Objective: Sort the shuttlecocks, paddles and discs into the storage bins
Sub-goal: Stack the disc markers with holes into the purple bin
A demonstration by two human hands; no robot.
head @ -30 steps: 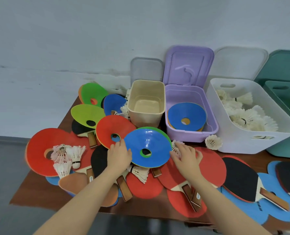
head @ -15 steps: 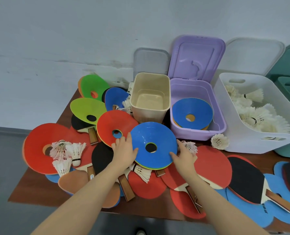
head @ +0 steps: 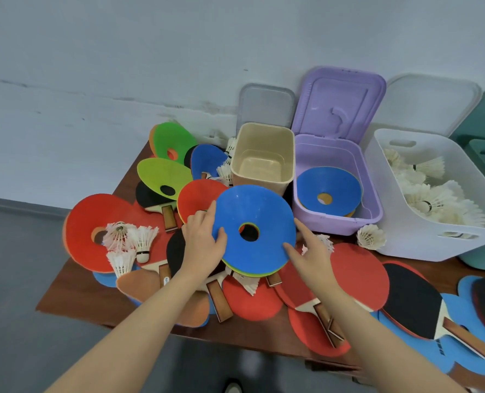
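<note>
Blue disc (head: 254,228) stack lifted higher, left hand (head: 204,245) pinching its smooth round rim, right hand (head: 311,251) spread against it

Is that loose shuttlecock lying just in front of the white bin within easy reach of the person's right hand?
Probably yes. The shuttlecock lies in the open on the table beside the white bin, nothing covering it. But the right hand is touching the blue disc and would have to let go first.
</note>
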